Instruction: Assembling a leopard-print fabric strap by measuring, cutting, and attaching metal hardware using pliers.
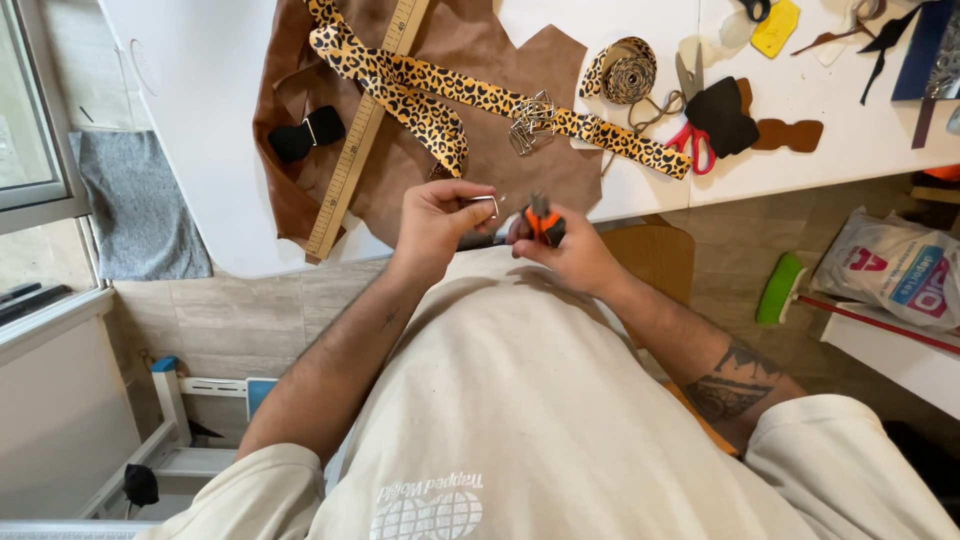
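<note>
My left hand (432, 222) is raised before my chest, wrist bent, fingertips pinching a small rectangular metal wire buckle (484, 204). Just beside it, my right hand (568, 252) curls closed around orange-handled pliers (543, 221), whose tip seems to meet the buckle. Beyond both lies the white bench (210, 140).

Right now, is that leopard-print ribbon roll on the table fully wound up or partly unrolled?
Partly unrolled. The ribbon roll stays coiled, while long leopard-print strips lie spread across the brown leather sheet.
</note>
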